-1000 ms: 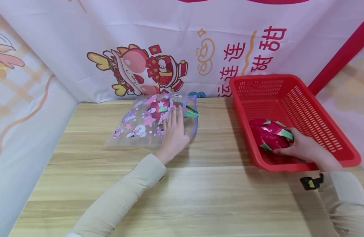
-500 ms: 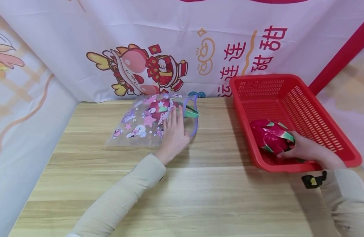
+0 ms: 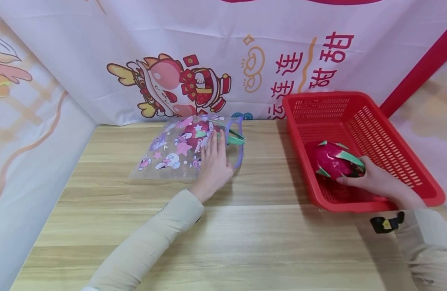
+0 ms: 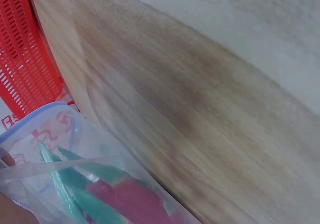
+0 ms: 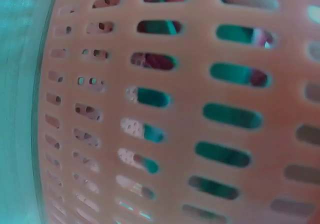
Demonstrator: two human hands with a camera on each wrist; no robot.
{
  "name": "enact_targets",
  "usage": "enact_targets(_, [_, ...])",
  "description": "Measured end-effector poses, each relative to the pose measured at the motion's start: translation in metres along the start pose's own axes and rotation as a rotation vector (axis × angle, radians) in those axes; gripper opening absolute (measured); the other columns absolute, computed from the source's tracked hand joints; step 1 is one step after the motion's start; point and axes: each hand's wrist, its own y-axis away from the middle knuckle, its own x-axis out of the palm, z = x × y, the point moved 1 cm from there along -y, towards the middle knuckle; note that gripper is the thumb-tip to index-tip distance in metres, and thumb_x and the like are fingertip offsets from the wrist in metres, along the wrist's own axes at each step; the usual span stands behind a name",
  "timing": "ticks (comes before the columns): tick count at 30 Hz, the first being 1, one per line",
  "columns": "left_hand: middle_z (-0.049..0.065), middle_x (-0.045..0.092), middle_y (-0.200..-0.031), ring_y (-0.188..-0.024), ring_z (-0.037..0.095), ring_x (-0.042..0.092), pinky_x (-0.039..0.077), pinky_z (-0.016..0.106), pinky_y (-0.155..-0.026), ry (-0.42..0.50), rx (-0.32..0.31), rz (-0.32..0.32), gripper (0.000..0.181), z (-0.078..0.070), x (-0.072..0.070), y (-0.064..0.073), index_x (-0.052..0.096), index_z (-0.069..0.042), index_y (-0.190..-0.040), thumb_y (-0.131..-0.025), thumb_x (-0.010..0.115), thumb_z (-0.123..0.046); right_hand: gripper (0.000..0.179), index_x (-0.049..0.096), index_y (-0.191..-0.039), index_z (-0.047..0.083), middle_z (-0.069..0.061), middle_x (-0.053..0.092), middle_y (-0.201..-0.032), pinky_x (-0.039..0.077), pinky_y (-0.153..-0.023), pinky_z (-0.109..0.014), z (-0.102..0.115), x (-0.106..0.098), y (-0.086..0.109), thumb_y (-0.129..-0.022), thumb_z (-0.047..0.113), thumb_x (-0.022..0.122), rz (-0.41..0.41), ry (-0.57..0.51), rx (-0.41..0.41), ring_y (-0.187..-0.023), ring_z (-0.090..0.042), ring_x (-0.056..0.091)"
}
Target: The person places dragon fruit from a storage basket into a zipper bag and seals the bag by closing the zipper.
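In the head view a clear plastic bag (image 3: 177, 161) with pink and purple cartoon prints and a purple rim lies at the back of the table. Inside it is a dragon fruit (image 4: 132, 199), magenta with green leaf tips, some of which stick out of the bag's mouth. My left hand (image 3: 214, 167) rests on the bag near that mouth, fingers straight. At the right, my right hand (image 3: 377, 178) reaches over the near rim of a red basket (image 3: 305, 169) and grips a second dragon fruit (image 3: 328, 159) by its leafy end, thumb in front.
The basket's slotted wall (image 5: 185, 109) fills most of the right wrist view. A wood-grain table (image 3: 245, 242) runs beneath everything. Behind it hangs a white printed cloth (image 3: 223, 36), and another cloth (image 3: 38, 133) borders the left side.
The dragon fruit in my right hand has shifted slightly up and right in the head view, and the hand has moved with it. My left hand and the bag stay put.
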Motion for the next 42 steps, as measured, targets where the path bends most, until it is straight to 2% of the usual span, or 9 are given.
enact_targets(7, [0.013,-0.007,-0.162,-0.151,0.031,-0.003,0.0,0.054,-0.121,-0.005,-0.004,0.0,0.093,0.0,0.001,0.001,-0.003,-0.01,-0.154,-0.084,0.058,-0.013,0.093,0.014,-0.139,-0.009,-0.036,0.036,-0.127,0.049,-0.079,-0.056,0.004,-0.002,0.002,-0.088,0.057,0.056,-0.065,0.015,0.067,-0.109,-0.05,0.04])
enact_targets(14, [0.013,-0.008,-0.162,-0.151,0.031,-0.002,0.0,0.054,-0.12,-0.008,0.0,0.001,0.093,0.001,0.001,0.001,-0.004,-0.01,-0.154,-0.084,0.057,-0.012,0.099,0.005,-0.153,0.006,-0.036,0.032,-0.14,0.045,-0.082,-0.066,0.007,-0.004,0.003,-0.086,0.06,0.056,-0.146,-0.025,0.081,-0.118,-0.053,0.035])
enact_targets(18, [0.014,-0.008,-0.162,-0.15,0.031,-0.002,0.0,0.054,-0.12,-0.019,0.001,-0.002,0.093,0.001,0.001,0.0,-0.004,-0.01,-0.154,-0.084,0.057,-0.012,0.098,0.008,-0.153,0.008,-0.037,0.031,-0.142,0.043,-0.083,-0.068,0.011,-0.004,0.003,-0.086,0.062,0.055,-0.157,-0.015,0.081,-0.12,-0.054,0.034])
enact_targets(24, [0.014,-0.008,-0.162,-0.15,0.031,-0.003,0.0,0.054,-0.12,-0.023,-0.003,-0.002,0.093,0.001,0.001,0.0,-0.004,-0.01,-0.154,-0.084,0.057,-0.012,0.093,0.024,-0.145,0.001,-0.034,0.041,-0.131,0.049,-0.078,-0.061,0.014,-0.001,0.003,-0.082,0.058,0.063,-0.232,0.049,0.018,-0.109,-0.049,0.042])
enact_targets(30, [0.014,-0.008,-0.162,-0.15,0.031,-0.004,0.0,0.054,-0.12,-0.022,-0.006,0.002,0.093,0.0,0.001,-0.001,-0.004,-0.01,-0.154,-0.084,0.057,-0.013,0.087,0.033,-0.139,-0.001,-0.028,0.047,-0.124,0.05,-0.076,-0.058,0.016,0.0,0.002,-0.08,0.053,0.069,-0.291,0.069,-0.049,-0.105,-0.043,0.045])
enact_targets(37, [0.013,-0.008,-0.162,-0.151,0.031,-0.003,0.0,0.054,-0.12,-0.022,-0.01,0.005,0.093,-0.001,0.002,-0.001,-0.004,-0.011,-0.154,-0.085,0.057,-0.013,0.086,0.041,-0.135,0.004,-0.023,0.052,-0.121,0.049,-0.078,-0.059,0.02,-0.001,0.004,-0.075,0.058,0.071,-0.333,0.099,-0.068,-0.105,-0.039,0.048])
enact_targets(42, [0.013,-0.009,-0.162,-0.151,0.031,-0.004,-0.001,0.054,-0.12,-0.013,-0.009,0.008,0.092,-0.001,0.002,-0.001,-0.004,-0.011,-0.154,-0.085,0.057,-0.013,0.084,0.044,-0.133,0.004,-0.022,0.054,-0.118,0.049,-0.075,-0.055,0.021,0.0,0.006,-0.074,0.057,0.073,-0.352,0.113,-0.076,-0.101,-0.038,0.05])
